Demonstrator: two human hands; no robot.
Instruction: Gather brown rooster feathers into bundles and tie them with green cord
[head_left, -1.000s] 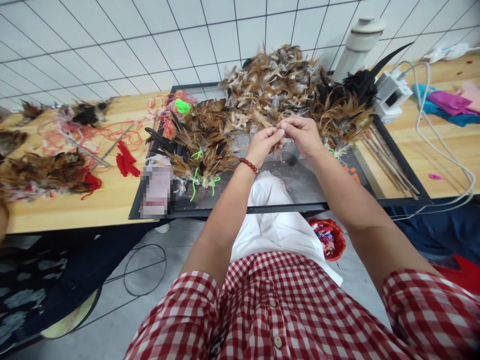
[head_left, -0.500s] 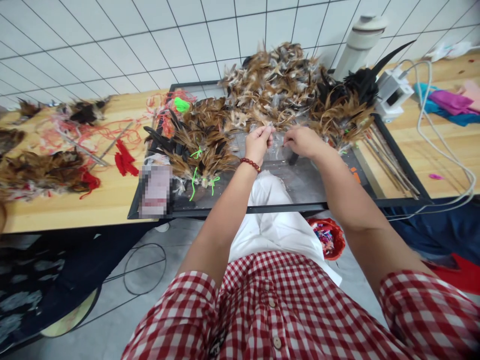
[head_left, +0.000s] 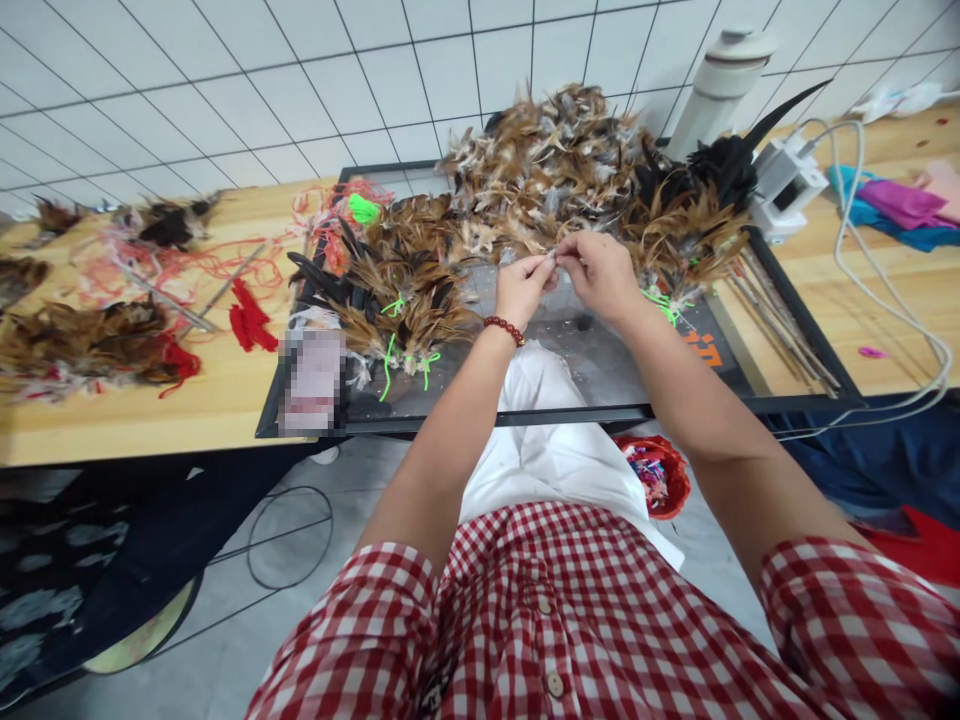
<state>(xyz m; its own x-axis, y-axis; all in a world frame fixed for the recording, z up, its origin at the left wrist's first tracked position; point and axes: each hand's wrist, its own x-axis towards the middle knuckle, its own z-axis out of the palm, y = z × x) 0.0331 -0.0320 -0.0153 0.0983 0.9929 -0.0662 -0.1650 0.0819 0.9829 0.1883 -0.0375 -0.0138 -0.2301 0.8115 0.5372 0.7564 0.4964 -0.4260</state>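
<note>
My left hand, with a beaded bracelet on its wrist, is closed in a pinch over the dark framed tray. Fingertip to fingertip with it, my right hand pinches too. What lies between the fingers is too small to make out. Behind both hands rises a large pile of brown and grey feathers. Brown feather bundles tied with green string lie left of my hands. Another brown bundle with green string is on the right, beside black feathers.
Thin sticks lie at the tray's right, near a white charger with cables and a pale bottle. Red strings and more feathers cover the left table. A red basket stands below the edge.
My right hand has moved left and slightly up, and its fingertips now meet those of my left hand. Green string on the right bundle shows more.
</note>
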